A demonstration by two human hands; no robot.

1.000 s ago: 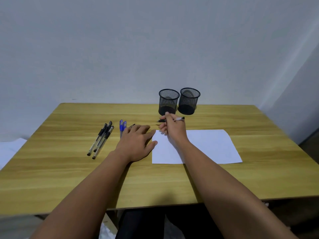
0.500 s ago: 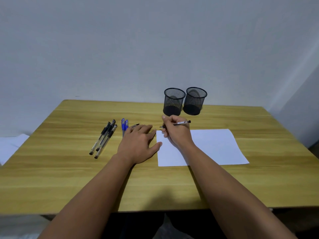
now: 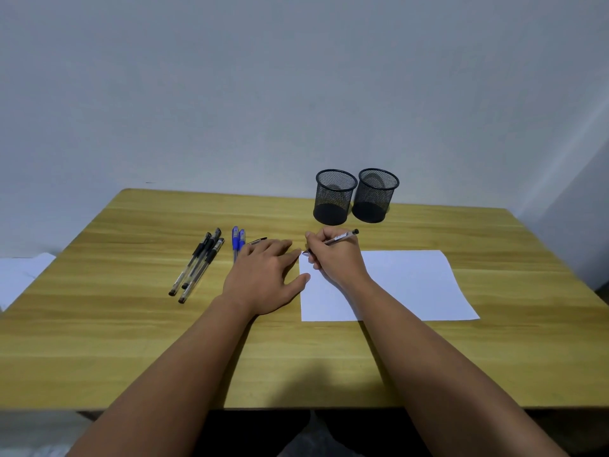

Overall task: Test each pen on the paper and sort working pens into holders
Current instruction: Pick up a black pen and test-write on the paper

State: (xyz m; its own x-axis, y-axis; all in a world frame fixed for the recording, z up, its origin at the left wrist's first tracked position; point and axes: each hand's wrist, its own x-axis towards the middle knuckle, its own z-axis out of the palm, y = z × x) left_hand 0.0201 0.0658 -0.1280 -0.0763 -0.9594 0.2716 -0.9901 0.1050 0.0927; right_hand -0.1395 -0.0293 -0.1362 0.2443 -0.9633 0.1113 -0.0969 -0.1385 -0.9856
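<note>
My right hand (image 3: 336, 258) grips a clear pen with a black end (image 3: 342, 238), its tip down at the far left corner of the white paper (image 3: 408, 285). My left hand (image 3: 263, 275) lies flat on the table, thumb touching the paper's left edge. Three black pens (image 3: 197, 265) lie together to the left. Two blue pens (image 3: 238, 240) lie beside my left hand, partly hidden by its fingers. A thin black cap or pen end (image 3: 258, 241) peeks out beyond my fingers. Two black mesh holders (image 3: 334, 197) (image 3: 375, 194) stand side by side behind the paper.
The wooden table (image 3: 131, 341) ends at a grey wall at the back. White sheets (image 3: 19, 275) lie lower down off the table's left side. Bare wood lies right of the paper and along the front edge.
My right hand has lowered the pen tip onto the paper's far left corner. The camera view has shifted slightly; my left hand has stayed flat in place.
</note>
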